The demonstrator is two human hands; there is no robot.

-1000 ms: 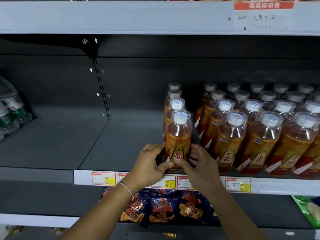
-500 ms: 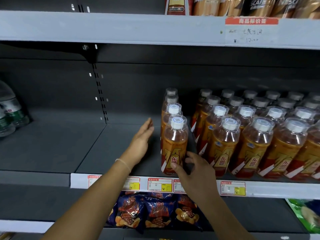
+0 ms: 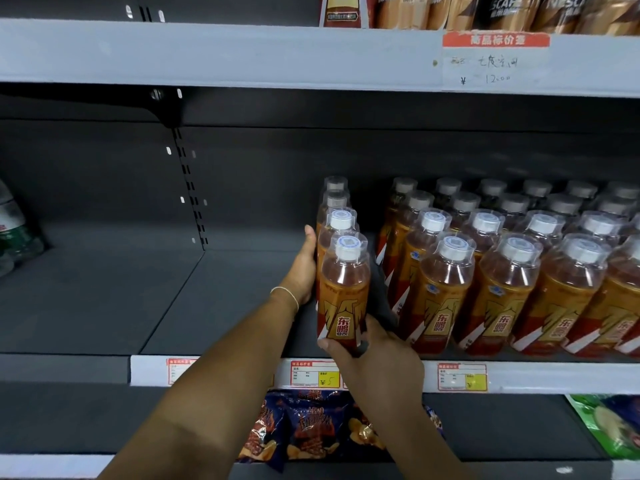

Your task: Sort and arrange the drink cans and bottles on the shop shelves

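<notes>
A single-file row of orange drink bottles with white caps stands on the dark middle shelf, apart from a larger block of the same bottles to its right. My left hand lies flat against the left side of the row, fingers straight and pointing to the back. My right hand grips the base of the row's front bottle, thumb in front and fingers round its right side. A narrow gap separates the row from the block.
Bare shelf stretches left of the row to some water bottles at the far left edge. Price tags line the shelf lip. Snack bags and a green pack sit below. Coffee cans stand on the shelf above.
My left hand left the front bottle, reached along the row's left side and now presses flat against it. My right hand stayed at the front bottle's base and closed round it.
</notes>
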